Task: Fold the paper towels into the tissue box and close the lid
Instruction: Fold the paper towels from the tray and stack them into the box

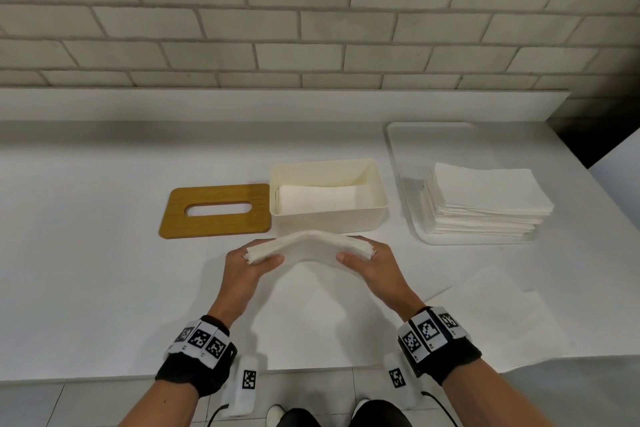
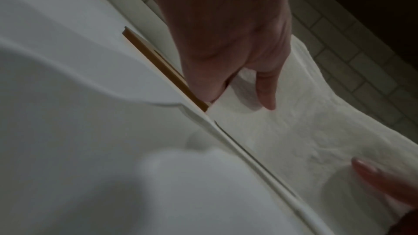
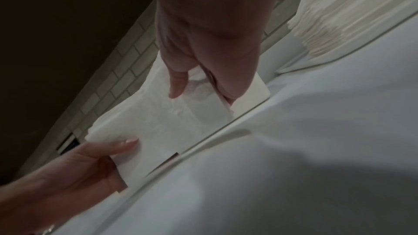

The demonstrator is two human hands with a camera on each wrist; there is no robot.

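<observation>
Head cam: both hands hold a batch of paper towels above the counter, bowed upward in the middle. Left hand pinches one end, right hand the other, so each grip is closed on the batch. Just behind sits the open tissue box with some folded towels inside, the wooden lid flat on its left, and a towel stack on a tray to the right.

Left wrist cam: thumb on top of the towels, pretty dim.

Right wrist cam: same pinch, opposite end.
</observation>
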